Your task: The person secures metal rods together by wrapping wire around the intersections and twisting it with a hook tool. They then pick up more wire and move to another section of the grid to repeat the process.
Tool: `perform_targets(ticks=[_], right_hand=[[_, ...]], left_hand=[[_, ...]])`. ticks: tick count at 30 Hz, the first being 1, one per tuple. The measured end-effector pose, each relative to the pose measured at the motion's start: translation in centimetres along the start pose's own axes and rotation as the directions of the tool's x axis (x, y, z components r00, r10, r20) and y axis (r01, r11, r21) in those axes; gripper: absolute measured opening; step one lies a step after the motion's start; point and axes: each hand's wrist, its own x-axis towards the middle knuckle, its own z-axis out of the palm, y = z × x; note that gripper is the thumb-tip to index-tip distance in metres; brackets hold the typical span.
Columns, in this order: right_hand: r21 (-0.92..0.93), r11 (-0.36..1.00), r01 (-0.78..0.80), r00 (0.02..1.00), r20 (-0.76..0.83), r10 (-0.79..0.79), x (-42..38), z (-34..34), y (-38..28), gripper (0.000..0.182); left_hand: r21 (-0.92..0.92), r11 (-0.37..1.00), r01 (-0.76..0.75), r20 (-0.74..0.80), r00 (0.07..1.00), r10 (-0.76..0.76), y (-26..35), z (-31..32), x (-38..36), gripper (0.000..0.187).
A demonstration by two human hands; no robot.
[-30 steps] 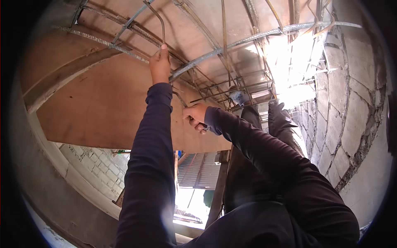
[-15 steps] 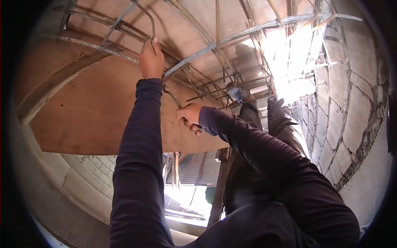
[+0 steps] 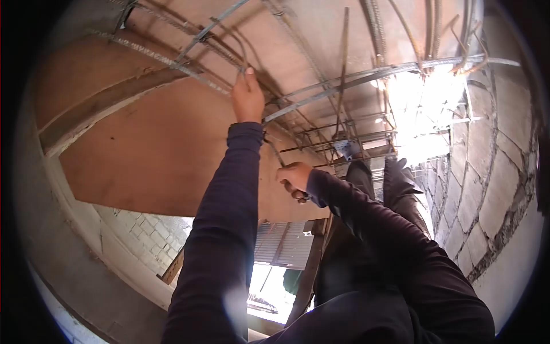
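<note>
Grips unchanged, only view shifts: left hand (image 3: 248, 101) wrapped round bent rod (image 3: 244, 50), right hand (image 3: 294, 176) fingers closed on thin bar (image 3: 277, 153); work looks no further along.

A rough grey concrete-block wall (image 3: 486, 200) rises at the right; low in the middle, a grey corrugated metal sheet (image 3: 295, 246) shows beside a brown wooden post (image 3: 309, 266).
</note>
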Motion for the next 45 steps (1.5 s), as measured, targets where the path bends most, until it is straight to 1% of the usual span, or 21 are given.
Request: perform_targets(ticks=[1, 3, 4, 6, 7, 8, 10, 12, 14, 16, 18, 23, 25, 28, 32, 33, 35, 38, 40, 42, 45], right_hand=[[0.031, 0.999, 0.014, 0.998, 0.061, -0.016, 0.0, -0.1, 0.2, 0.022], [0.041, 0.999, 0.011, 0.998, 0.062, -0.014, 0.1, -0.2, 0.1, 0.021], [0.051, 0.999, 0.006, 0.999, 0.053, -0.009, 0.0, 0.0, 0.0, 0.021], [0.008, 1.000, -0.005, 1.000, 0.017, 0.005, -0.4, 0.5, -0.5, 0.021], [-0.031, 0.999, -0.020, 1.000, -0.022, 0.020, -0.6, 0.7, -0.9, 0.021], [-0.043, 0.999, -0.012, 1.000, -0.029, 0.011, -0.8, 0.9, -1.3, 0.021], [-0.008, 0.999, -0.054, 0.998, -0.037, 0.053, -0.9, 0.1, -2.1, 0.021], [-0.019, 0.999, -0.026, 0.999, 0.020, 0.026, -0.5, -1.0, -1.8, 0.021], [-0.060, 0.998, -0.035, 0.999, -0.010, 0.034, 0.0, -0.8, -1.4, 0.020], [-0.041, 0.999, 0.003, 0.999, 0.032, -0.001, 0.3, -0.5, -1.1, 0.021], [-0.020, 0.999, 0.035, 0.997, 0.075, -0.034, -0.2, 0.4, -0.8, 0.021], [-0.046, 0.996, 0.081, 0.994, 0.076, -0.078, -0.6, 1.8, -1.0, 0.018], [0.003, 0.998, 0.062, 0.997, 0.046, -0.062, -0.6, 2.0, -0.7, 0.017], [0.089, 0.995, 0.035, 0.998, 0.047, -0.039, 0.0, 1.6, 0.3, 0.017], [0.145, 0.989, 0.013, 0.998, 0.062, -0.022, 0.0, 1.9, -0.1, 0.021], [0.150, 0.989, 0.005, 0.998, 0.065, -0.015, -0.1, 1.9, -0.1, 0.021], [0.157, 0.988, 0.016, 0.998, 0.059, -0.025, -0.2, 2.0, -0.1, 0.023], [0.083, 0.996, 0.030, 0.998, 0.055, -0.035, -0.5, 2.0, -0.6, 0.023], [0.064, 0.998, 0.013, 0.999, 0.045, -0.016, -0.4, 2.0, -0.8, 0.021], [0.051, 0.999, 0.001, 0.999, 0.032, -0.003, -0.5, 2.0, -1.1, 0.020], [0.084, 0.996, 0.009, 0.997, 0.080, -0.016, -1.1, 2.0, -1.4, 0.021]], left_hand=[[0.014, 1.000, 0.001, -0.008, 1.000, -0.001, 0.0, -0.4, 0.0, 0.044], [0.005, 0.991, 0.130, 0.102, 0.986, -0.130, 0.5, -0.4, 0.1, 0.043], [0.005, 0.991, 0.131, 0.098, 0.987, -0.131, 0.7, -0.4, -0.1, 0.043], [0.232, 0.972, 0.040, 0.207, 0.974, -0.089, 1.4, 0.0, -0.4, 0.043], [0.244, 0.966, -0.089, 0.212, 0.977, 0.037, 1.3, 0.8, -0.7, 0.043], [0.235, 0.968, -0.093, 0.202, 0.978, 0.045, 0.7, 0.9, -0.4, 0.043], [0.107, 0.991, 0.080, -0.020, 0.997, -0.079, 0.2, 1.5, 0.7, 0.042], [0.068, 0.983, 0.168, 0.055, 0.984, -0.171, 0.3, 1.3, 0.8, 0.043], [0.200, 0.979, 0.030, 0.094, 0.994, -0.050, 0.1, 1.3, 0.7, 0.043], [0.186, 0.982, -0.030, 0.035, 0.999, 0.024, -0.2, 1.0, 1.3, 0.042], [-0.055, 0.998, -0.027, -0.062, 0.998, 0.023, -0.5, -1.1, 2.2, 0.041], [-0.087, 0.993, 0.079, -0.037, 0.996, -0.083, -0.2, -2.7, 2.8, 0.041], [-0.277, 0.900, 0.336, 0.150, 0.941, -0.304, 0.4, -3.7, 2.4, 0.039], [-0.402, 0.864, 0.303, 0.213, 0.949, -0.233, -0.1, -4.3, 2.7, 0.037], [-0.418, 0.852, 0.316, 0.222, 0.945, -0.241, -1.1, -3.7, 3.4, 0.037], [-0.321, 0.879, 0.353, 0.251, 0.926, -0.280, -1.0, -4.2, 3.3, 0.035], [-0.322, 0.863, 0.389, 0.262, 0.913, -0.314, -0.2, -4.9, 2.9, 0.034], [-0.355, 0.816, 0.456, 0.304, 0.882, -0.360, -0.1, -6.1, 1.1, 0.033], [-0.118, 0.943, 0.312, 0.306, 0.914, -0.265, 0.8, -6.8, -0.9, 0.032], [-0.209, 0.902, 0.379, 0.351, 0.890, -0.293, -1.5, -5.8, -2.1, 0.031], [-0.288, 0.912, 0.291, 0.236, 0.945, -0.226, -2.3, -5.2, -3.2, 0.030]])
